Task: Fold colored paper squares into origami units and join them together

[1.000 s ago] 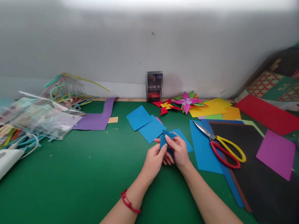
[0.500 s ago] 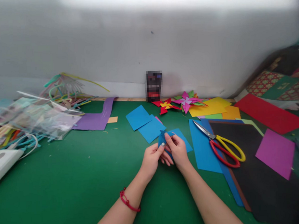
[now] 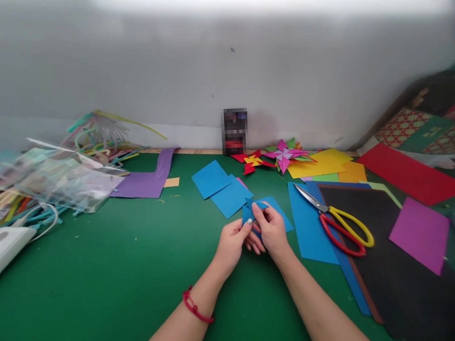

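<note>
Between my two hands, above the green table, is a small folded piece of blue paper. My left hand grips its lower left side, thumb on top and fingers underneath. Its upper part is pinched in my right hand, with the thumb near a pointed fold. My fingers cover much of the folds. Behind the right hand a blue paper square lies flat. Two more blue squares, a nearer one and a farther one, overlap beyond my left hand.
Scissors with red and yellow handles lie on blue and black sheets at right. Folded paper flowers sit at the back beside yellow paper. Purple paper, plastic bags and a white power strip are at left.
The folded blue paper's pointed flap has shifted slightly under my right thumb. Both hands keep their hold in nearly the same place.
</note>
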Available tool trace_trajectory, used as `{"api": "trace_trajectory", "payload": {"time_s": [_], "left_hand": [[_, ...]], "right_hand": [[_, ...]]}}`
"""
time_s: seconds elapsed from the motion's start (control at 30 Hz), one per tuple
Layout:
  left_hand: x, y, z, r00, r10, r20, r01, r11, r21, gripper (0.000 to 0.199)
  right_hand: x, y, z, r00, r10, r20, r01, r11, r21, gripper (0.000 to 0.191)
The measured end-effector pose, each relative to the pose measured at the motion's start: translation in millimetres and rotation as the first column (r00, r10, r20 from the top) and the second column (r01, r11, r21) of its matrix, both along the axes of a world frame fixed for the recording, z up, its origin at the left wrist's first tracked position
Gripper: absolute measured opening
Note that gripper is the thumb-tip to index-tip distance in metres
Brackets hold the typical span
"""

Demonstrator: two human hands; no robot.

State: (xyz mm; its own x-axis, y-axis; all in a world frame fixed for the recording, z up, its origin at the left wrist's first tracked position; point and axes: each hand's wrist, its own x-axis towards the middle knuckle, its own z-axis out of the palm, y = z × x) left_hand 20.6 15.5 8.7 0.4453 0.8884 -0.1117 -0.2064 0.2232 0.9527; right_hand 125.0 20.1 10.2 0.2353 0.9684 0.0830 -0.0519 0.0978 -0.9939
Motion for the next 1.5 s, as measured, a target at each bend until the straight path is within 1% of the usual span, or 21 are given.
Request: {"api": "trace_trajectory", "payload": {"time_s": [0.1, 0.23, 0.33, 0.47, 0.6, 0.8, 0.93, 1.03, 1.13, 1.27, 1.37, 1.5], "left_hand": [[0.2, -0.9, 1.9, 1.000, 0.014, -0.018, -0.014, 1.000, 0.000, 0.031], [2.7, -2.1, 3.1, 0.998, 0.046, -0.037, -0.047, 0.999, -0.011, 0.030], [4.2, -1.4, 1.1, 0.997, 0.068, -0.036, -0.069, 0.997, -0.031, 0.027], [1.8, 0.6, -1.0, 1.000, 0.021, 0.009, -0.020, 0.998, -0.052, 0.029], [-2.9, 1.3, 0.5, 0.998, -0.027, 0.057, 0.029, 0.999, -0.023, 0.027], [-4.3, 0.4, 0.9, 0.996, -0.065, 0.054, 0.066, 0.998, -0.023, 0.028], [-3.6, 0.0, 0.7, 0.995, -0.089, 0.049, 0.090, 0.995, -0.032, 0.029], [-3.9, 0.2, 1.3, 0.993, -0.102, 0.051, 0.105, 0.994, -0.043, 0.029], [-4.4, 0.6, 1.4, 0.992, -0.109, 0.070, 0.112, 0.993, -0.039, 0.029], [-4.1, 0.1, 0.0, 0.991, -0.123, 0.055, 0.126, 0.991, -0.048, 0.028], [-3.3, -0.9, -1.1, 0.990, -0.137, 0.030, 0.138, 0.989, -0.048, 0.029], [-2.9, -1.8, -1.1, 0.990, -0.140, 0.022, 0.141, 0.989, -0.047, 0.028]], "right_hand": [[1.2, 0.0, 0.4, 1.000, 0.014, 0.012, -0.014, 1.000, 0.004, 0.029], [3.3, 1.1, -0.9, 0.997, 0.081, 0.004, -0.081, 0.997, -0.005, 0.028], [4.5, 1.6, -2.5, 0.997, 0.074, 0.001, -0.074, 0.997, -0.027, 0.029], [4.4, 0.7, -3.4, 0.998, 0.069, -0.010, -0.069, 0.996, -0.051, 0.031], [3.3, -0.4, -5.4, 0.996, 0.069, -0.056, -0.074, 0.993, -0.091, 0.039], [5.5, -1.6, -6.8, 0.991, 0.133, -0.027, -0.135, 0.981, -0.138, 0.050], [5.9, -2.2, -3.6, 0.982, 0.153, -0.107, -0.169, 0.972, -0.161, 0.051], [3.7, -2.5, -1.0, 0.977, 0.141, -0.161, -0.171, 0.966, -0.192, 0.052], [0.5, -2.7, -0.9, 0.974, 0.102, -0.203, -0.142, 0.970, -0.197, 0.051], [0.1, -2.0, -4.7, 0.960, 0.059, -0.273, -0.113, 0.976, -0.186, 0.044], [3.1, -1.2, -7.2, 0.963, 0.054, -0.264, -0.106, 0.977, -0.187, 0.038], [5.9, -0.8, -8.0, 0.970, 0.043, -0.239, -0.094, 0.975, -0.202, 0.038]]}}
